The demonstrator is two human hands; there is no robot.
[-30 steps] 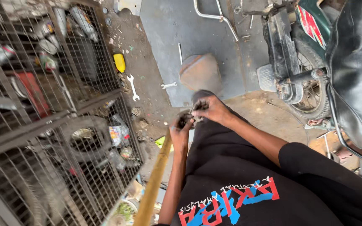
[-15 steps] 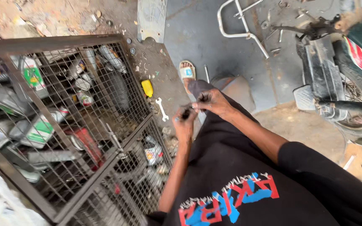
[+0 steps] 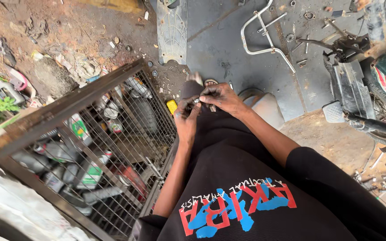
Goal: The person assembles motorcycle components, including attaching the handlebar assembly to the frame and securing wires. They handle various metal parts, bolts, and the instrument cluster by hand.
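Observation:
My left hand point(image 3: 186, 117) and my right hand point(image 3: 222, 97) meet in front of my body, above my dark trousers. Between their fingertips sits a small metal part point(image 3: 197, 101), pinched from both sides; it is too small to tell what kind. My black shirt with red and blue print point(image 3: 240, 205) fills the lower frame. My foot in a sandal point(image 3: 210, 82) shows just beyond the hands.
A rusty wire cage point(image 3: 90, 129) with bottles and cans stands at my left. A motorbike point(image 3: 371, 93) is parked at right. A bent metal tube frame point(image 3: 264, 38) and a grey plastic panel point(image 3: 172, 29) lie ahead, a small yellow object point(image 3: 171, 106) by the cage.
The view has tilted upward and moved forward, so the cage slid left and the ground ahead came into view. Both hands stay together on the small part.

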